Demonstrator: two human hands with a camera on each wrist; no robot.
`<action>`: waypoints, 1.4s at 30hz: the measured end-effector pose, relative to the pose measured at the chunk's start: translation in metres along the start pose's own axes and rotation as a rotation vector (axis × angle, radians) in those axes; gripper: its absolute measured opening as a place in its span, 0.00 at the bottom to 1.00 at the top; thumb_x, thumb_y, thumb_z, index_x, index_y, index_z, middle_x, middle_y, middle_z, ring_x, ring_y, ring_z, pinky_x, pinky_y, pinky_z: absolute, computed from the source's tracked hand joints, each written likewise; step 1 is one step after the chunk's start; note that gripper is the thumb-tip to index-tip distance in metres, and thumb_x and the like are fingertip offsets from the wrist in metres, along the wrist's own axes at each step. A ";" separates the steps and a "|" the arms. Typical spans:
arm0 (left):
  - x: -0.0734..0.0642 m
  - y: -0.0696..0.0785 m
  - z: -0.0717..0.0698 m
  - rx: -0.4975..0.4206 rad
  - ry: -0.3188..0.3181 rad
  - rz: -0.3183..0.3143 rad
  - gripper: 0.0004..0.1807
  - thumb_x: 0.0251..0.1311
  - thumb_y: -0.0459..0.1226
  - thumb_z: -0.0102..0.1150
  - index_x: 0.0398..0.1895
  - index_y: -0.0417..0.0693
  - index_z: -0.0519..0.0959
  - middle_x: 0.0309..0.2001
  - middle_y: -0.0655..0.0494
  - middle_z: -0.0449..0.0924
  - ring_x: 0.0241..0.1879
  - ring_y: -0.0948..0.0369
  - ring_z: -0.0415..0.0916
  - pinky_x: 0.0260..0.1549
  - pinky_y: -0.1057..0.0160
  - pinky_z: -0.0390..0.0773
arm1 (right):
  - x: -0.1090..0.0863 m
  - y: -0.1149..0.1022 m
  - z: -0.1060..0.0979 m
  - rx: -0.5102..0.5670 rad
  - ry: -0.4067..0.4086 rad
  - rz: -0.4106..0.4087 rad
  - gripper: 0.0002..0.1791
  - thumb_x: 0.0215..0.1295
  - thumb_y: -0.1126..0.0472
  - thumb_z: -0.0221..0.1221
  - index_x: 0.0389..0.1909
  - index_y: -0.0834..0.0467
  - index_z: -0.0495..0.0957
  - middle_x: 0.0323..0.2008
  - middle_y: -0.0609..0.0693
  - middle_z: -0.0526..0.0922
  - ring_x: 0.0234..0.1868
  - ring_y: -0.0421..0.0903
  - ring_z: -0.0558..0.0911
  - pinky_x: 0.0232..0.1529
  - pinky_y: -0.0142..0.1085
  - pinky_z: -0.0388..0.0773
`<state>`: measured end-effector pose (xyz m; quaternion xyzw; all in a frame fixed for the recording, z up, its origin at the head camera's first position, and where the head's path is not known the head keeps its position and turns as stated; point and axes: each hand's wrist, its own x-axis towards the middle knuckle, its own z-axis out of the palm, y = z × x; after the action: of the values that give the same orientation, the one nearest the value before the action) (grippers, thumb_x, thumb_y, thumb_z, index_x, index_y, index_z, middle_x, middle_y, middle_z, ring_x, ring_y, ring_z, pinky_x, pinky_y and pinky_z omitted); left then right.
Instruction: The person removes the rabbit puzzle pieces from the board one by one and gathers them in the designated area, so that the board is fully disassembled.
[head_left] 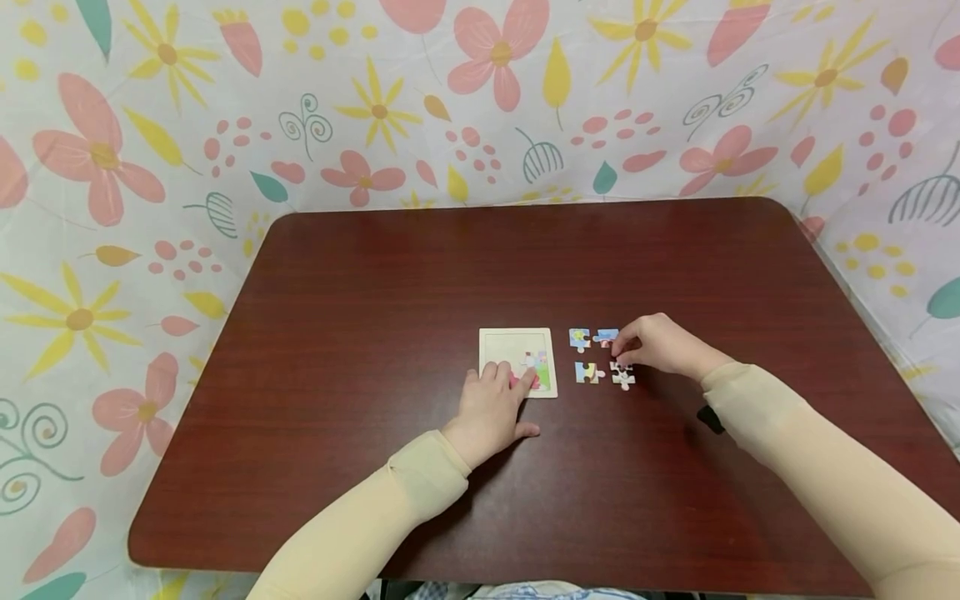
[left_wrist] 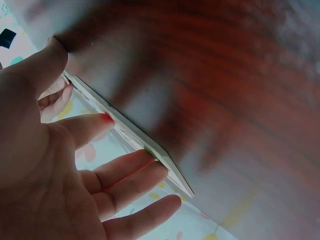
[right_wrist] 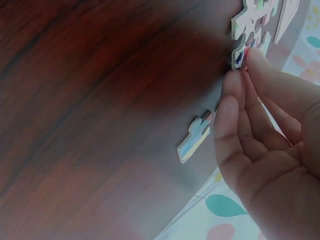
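My left hand (head_left: 487, 417) lies over the lower part of a small pale puzzle board (head_left: 498, 347). Its fingers are extended and their tips touch the board, which shows a coloured picture on its right side. Edge-on, the same board (left_wrist: 135, 132) appears in the left wrist view. To the board's right, my right hand (head_left: 660, 343) pinches a jigsaw piece (right_wrist: 240, 57) between thumb and fingertips, low at the table. Other jigsaw pieces lie around it: one at upper left (head_left: 578, 337), one at lower left (head_left: 587, 372), and one beside the fingertips (head_left: 606, 336). The fingers partly hide the pinched piece.
The brown wooden table (head_left: 375, 292) has rounded corners. A flower-patterned cloth (head_left: 420, 100) hangs behind and beside it. Some small black object (head_left: 710, 419) shows under the right wrist. Another loose jigsaw piece (right_wrist: 195, 135) lies near the right hand.
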<state>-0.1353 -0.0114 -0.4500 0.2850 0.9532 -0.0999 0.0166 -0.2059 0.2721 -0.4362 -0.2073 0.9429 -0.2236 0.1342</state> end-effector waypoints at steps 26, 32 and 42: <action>-0.002 -0.001 -0.004 0.046 0.006 0.008 0.44 0.49 0.71 0.49 0.68 0.63 0.62 0.41 0.54 0.70 0.42 0.57 0.67 0.34 0.60 0.67 | 0.031 -0.047 0.008 -0.068 0.130 -0.157 0.04 0.57 0.63 0.65 0.32 0.58 0.85 0.32 0.48 0.84 0.31 0.41 0.78 0.35 0.38 0.76; -0.003 0.000 -0.003 0.047 0.016 0.003 0.41 0.49 0.71 0.49 0.64 0.64 0.63 0.41 0.54 0.70 0.42 0.57 0.68 0.33 0.61 0.68 | 0.049 -0.070 0.026 -0.061 0.108 -0.227 0.04 0.56 0.64 0.66 0.33 0.60 0.85 0.31 0.49 0.83 0.33 0.44 0.80 0.36 0.38 0.78; -0.003 0.002 -0.007 0.084 -0.015 -0.011 0.43 0.49 0.71 0.49 0.67 0.64 0.63 0.41 0.53 0.72 0.42 0.57 0.70 0.35 0.59 0.70 | 0.058 -0.088 0.044 -0.147 0.053 -0.270 0.11 0.54 0.64 0.67 0.39 0.60 0.85 0.36 0.52 0.81 0.36 0.46 0.79 0.38 0.37 0.78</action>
<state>-0.1313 -0.0097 -0.4438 0.2793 0.9496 -0.1422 0.0110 -0.2125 0.1585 -0.4413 -0.3353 0.9235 -0.1754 0.0628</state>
